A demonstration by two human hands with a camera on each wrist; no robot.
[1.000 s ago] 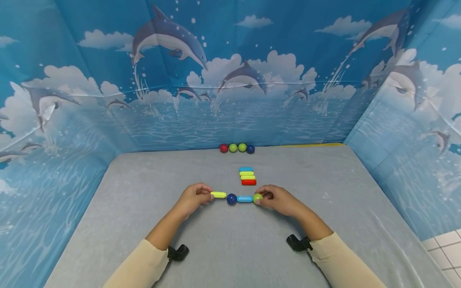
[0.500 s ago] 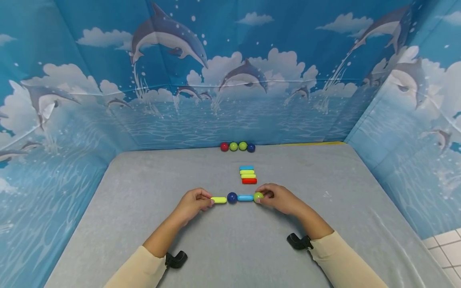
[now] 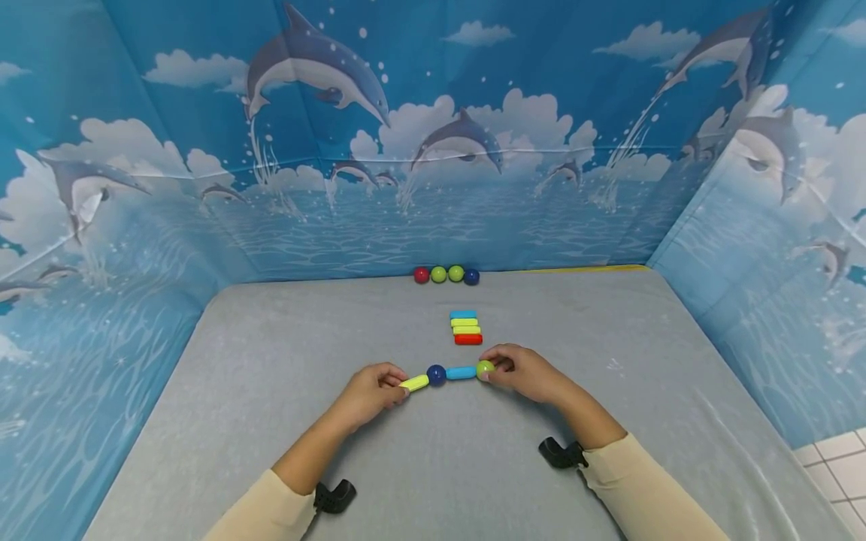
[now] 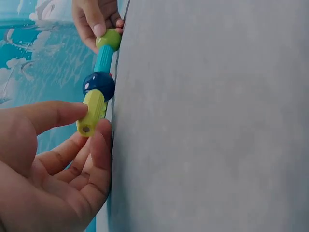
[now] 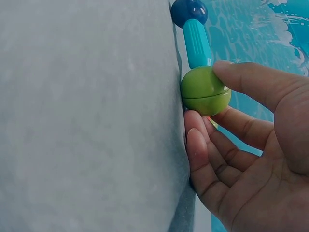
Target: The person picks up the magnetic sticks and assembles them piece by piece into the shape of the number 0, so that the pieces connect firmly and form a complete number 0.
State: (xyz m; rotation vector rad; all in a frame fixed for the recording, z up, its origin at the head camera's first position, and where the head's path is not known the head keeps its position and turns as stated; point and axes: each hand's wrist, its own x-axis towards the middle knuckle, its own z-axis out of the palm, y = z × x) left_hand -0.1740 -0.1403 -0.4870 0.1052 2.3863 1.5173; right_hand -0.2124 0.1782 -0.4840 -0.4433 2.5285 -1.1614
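Left hand has the yellow rod pinched at its outer end, thumb one side, fingers the other. Rod's inner end meets the navy ball; rod sits slanted, hand end closer to the person. Left wrist view shows a small grey disc in the rod's near end.

Right hand clamps the green ball between thumb and fingers. Blue rod runs between green ball and navy ball, touching both. So one chain, left to right: yellow rod, navy ball, blue rod, green ball, with a bend at the navy ball. It's mid-table, a hand on each end. Can't tell if the yellow rod is clear of the grey table.

Just beyond the chain, four rods lie side by side, far to near: one blue, two yellow, one red. At the back edge, four balls in a row: red, two green, one navy. Dolphin curtain behind and both sides. Cream sleeves, black clip at each wrist
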